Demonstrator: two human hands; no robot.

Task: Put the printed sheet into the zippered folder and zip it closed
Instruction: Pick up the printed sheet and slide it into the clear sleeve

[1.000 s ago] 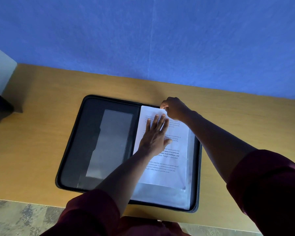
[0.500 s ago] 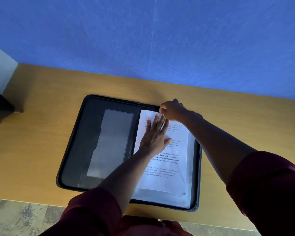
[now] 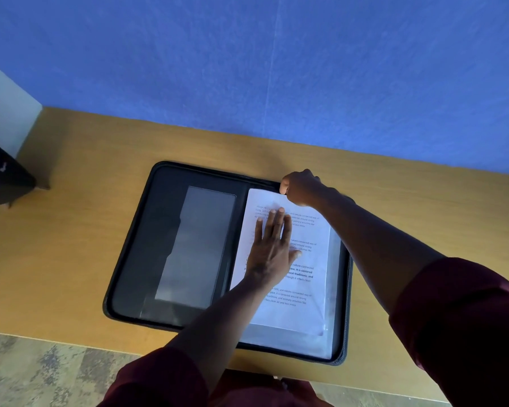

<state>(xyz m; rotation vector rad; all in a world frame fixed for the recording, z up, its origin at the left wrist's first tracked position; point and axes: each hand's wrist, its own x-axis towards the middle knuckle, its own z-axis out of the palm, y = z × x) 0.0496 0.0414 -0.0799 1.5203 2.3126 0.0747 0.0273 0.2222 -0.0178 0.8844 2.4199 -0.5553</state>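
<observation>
Two bare forearms, dark maroon sleeves (image 3: 465, 327) pushed up near the elbows, same maroon cloth at bottom edge; left hand (image 3: 272, 251) and right hand (image 3: 301, 188) without rings or watch visible

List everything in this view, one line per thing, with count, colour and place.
zippered folder: one, black, lying open flat on the desk
printed sheet: one, white with dark text, on the folder's right half
clear sleeve: one, see-through, under the sheet
grey pocket: one, on the folder's left half
desk: one, light wood, against the wall
wall: blue, behind the desk
dark object: one, black, at the desk's left edge
left hand: flat on the sheet
right hand: fingers curled at the sheet's top edge
</observation>
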